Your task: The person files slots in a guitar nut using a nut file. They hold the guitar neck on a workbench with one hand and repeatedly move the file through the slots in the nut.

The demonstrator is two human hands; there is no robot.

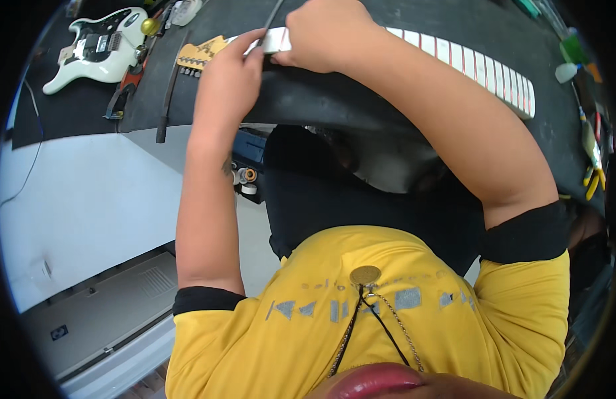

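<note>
A guitar neck (458, 56) lies across the dark work surface, its fretboard covered in white tape with thin reddish lines at the frets. Its wooden headstock (200, 53) with tuning pegs points left. My left hand (233, 74) is closed by the headstock end, thumb and fingers pinching the near end of a thin dark rod (275, 14), possibly a file, which slants up out of view. Over the neck, just right of the rod, my right hand (329, 36) is curled closed. Whatever its fingers hold is hidden behind the hand.
A white electric guitar body (103, 46) lies at the far left, beside a red and black clamp (130, 85). A long dark rod (168, 100) rests left of the headstock. Yellow-handled pliers (594, 174) and other tools line the right edge of the dark work mat (301, 100).
</note>
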